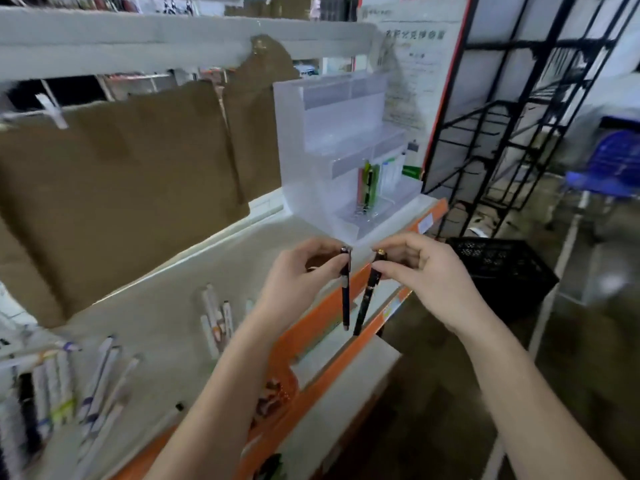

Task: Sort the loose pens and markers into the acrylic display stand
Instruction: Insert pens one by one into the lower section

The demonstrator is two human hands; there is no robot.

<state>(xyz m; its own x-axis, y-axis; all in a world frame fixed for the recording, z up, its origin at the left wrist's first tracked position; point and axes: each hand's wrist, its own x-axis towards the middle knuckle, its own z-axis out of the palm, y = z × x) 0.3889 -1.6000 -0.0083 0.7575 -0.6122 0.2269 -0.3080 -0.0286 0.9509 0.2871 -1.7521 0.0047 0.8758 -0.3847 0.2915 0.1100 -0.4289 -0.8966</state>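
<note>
Your left hand [298,268] has its grip pinched on the upper end of a dark pen [345,289], thumb and fingers curled round it just below the silver cap, so the pen hangs almost straight down. Your right hand [419,268] pinches a second dark pen [367,292] the same way, near its gold-tipped top, and that one hangs tilted, its lower end swinging in toward the first. The two pens sit close beside each other in the air, near at the bottom, though whether they touch is hard to tell through the blur. Neither grip is spread; both are closed on a pen.

You appear to be mid-carry: both pens are lifted clear of the shelf [166,306] and held in front of the acrylic display stand [311,140], which stands at the far end of the shelf, just beyond your hands. Its lower front compartment already holds a few coloured pens [367,183] and some white ones beside them; the upper tiers look empty.

Next, you likely need to reach forward and up, choose a compartment that suits dark pens, and lower each one in from above, one hand at a time. Keep them upright as they go in, and release only once the tip is inside a slot.

Plenty of loose markers [216,320] remain on the shelf to your left, and more lie at the near left [62,386], so the sorting looks far from finished
</note>
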